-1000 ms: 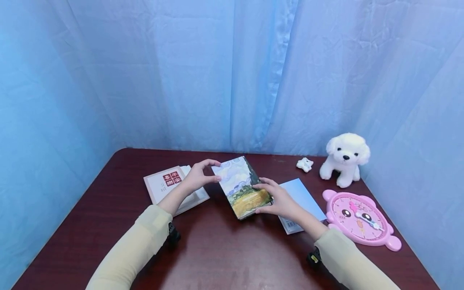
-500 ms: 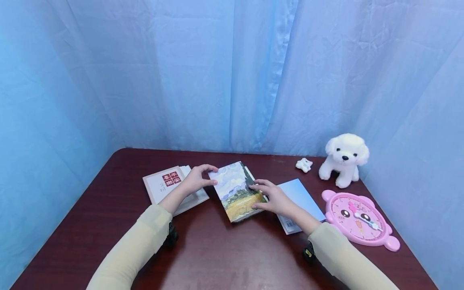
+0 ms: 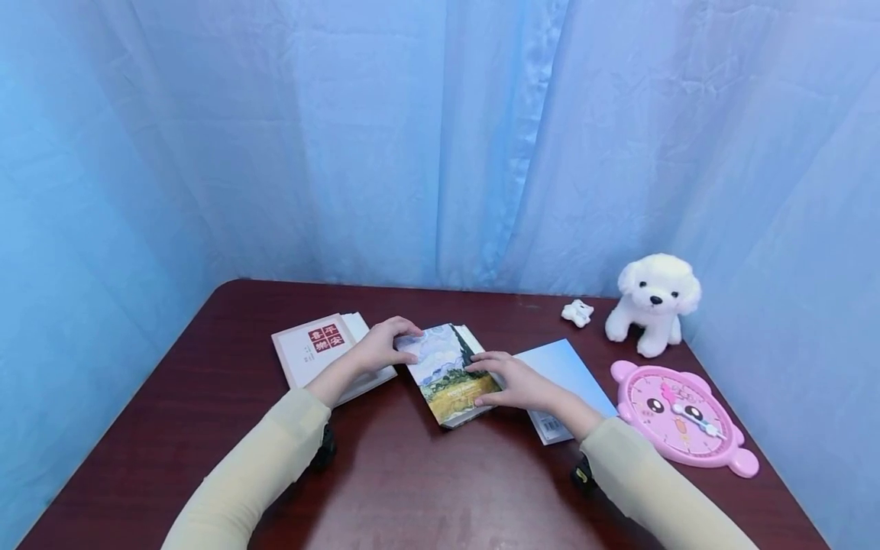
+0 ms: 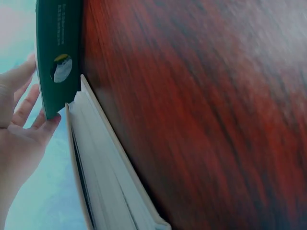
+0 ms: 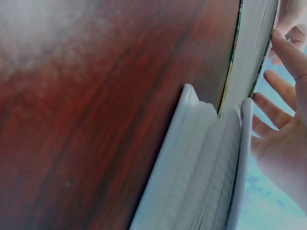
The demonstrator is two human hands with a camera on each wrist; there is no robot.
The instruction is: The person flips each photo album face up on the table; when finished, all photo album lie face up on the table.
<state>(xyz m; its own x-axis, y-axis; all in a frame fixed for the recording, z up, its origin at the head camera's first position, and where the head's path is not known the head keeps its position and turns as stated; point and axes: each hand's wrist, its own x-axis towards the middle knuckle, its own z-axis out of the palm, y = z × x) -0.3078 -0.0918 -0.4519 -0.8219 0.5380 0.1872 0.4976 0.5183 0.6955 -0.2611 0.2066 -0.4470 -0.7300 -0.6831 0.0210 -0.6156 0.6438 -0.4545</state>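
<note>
A hardcover book with a landscape painting on its front point(image 3: 440, 374) lies flat on the table, face up. My left hand point(image 3: 376, 349) is at its upper left edge, thumb and fingers spread beside the green spine point(image 4: 57, 28). From the other side, my right hand point(image 3: 520, 382) reaches over the right edge, its fingertips on the cover. Its fingers look relaxed in the right wrist view, beside the book's page edges point(image 5: 256, 43). Under the left forearm is a cream book with red characters point(image 3: 296, 353); a light blue book point(image 3: 574, 374) lies partly beneath the right arm.
At the right stand a white plush dog point(image 3: 653, 305) and a small white star-shaped piece point(image 3: 577, 312). A pink toy clock point(image 3: 677, 416) lies before them. Blue curtains point(image 3: 378, 153) hang behind the dark red wooden table point(image 3: 440, 489).
The painted book has come down from a raised, tilted position to lie flat, shifting slightly nearer. Both hands came down with it, and their fingers now rest loosely at its edges.
</note>
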